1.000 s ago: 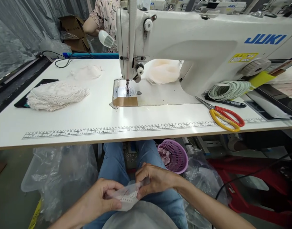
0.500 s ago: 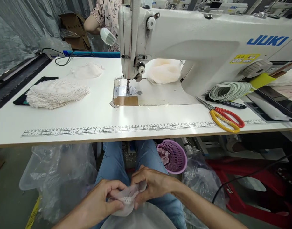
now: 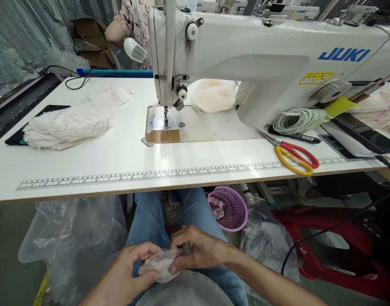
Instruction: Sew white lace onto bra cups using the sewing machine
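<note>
Over the lap, a small piece of sheer white fabric with a lacy strip is pinched between both hands. My left hand grips its left side, thumb on top and fingers curled beneath. On the right side, my right hand holds the cloth between thumb and bent fingers. Part of the fabric is hidden by the fingers. Just below lies a greyish, smooth round surface on the lap; I cannot tell what it is. Both hands are below the front edge of the white sewing table.
A white sewing machine stands on the table. Scissors and a coil of pale cord lie at right, a stack of lace pieces at left. A purple basket sits below. Across the table is another person.
Both hands have shifted slightly left with the fabric, which is now more folded and bunched between them. The whole view has moved a little, so the table things appear further left.
</note>
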`<state>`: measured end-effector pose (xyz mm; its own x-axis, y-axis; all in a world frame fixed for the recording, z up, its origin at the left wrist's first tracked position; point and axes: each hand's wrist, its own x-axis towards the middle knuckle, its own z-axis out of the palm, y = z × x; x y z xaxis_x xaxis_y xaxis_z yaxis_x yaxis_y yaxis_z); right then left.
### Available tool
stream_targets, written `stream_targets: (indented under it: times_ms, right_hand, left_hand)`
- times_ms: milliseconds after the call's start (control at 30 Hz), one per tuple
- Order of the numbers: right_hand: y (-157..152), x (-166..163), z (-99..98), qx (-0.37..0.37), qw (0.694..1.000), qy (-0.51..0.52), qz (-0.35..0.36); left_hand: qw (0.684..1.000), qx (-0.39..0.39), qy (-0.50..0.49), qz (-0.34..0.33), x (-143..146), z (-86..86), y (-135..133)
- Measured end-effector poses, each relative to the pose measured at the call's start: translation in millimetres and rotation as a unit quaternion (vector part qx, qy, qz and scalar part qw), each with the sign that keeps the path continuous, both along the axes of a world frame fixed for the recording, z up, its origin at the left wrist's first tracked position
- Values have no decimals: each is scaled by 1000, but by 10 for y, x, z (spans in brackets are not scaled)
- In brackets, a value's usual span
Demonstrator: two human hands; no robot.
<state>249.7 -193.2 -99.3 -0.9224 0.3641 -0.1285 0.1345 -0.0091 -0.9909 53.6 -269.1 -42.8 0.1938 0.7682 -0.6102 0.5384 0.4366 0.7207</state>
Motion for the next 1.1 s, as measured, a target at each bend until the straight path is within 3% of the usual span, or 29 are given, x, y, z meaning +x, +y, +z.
stream_targets:
  times_ms: [367, 567, 700, 867, 1100]
  right_hand:
    - [-52, -2, 155, 97, 992, -51, -54]
    - [-70, 12, 172, 116, 991, -59, -33]
    - [-72, 23, 171, 82, 995, -44, -39]
    - [-87, -2, 140, 66, 997, -28, -36]
    - [-46, 83, 106, 59, 998, -33, -11]
  left_hand:
    - [990, -6, -100, 95, -138, -344, -137]
    - [970, -20, -180, 160, -154, -436, -183]
    - [972, -45, -183, 139, -207, -459, -213]
    - [980, -28, -182, 69, -143, -356, -162]
    - [977, -74, -176, 98, 17, -332, -130]
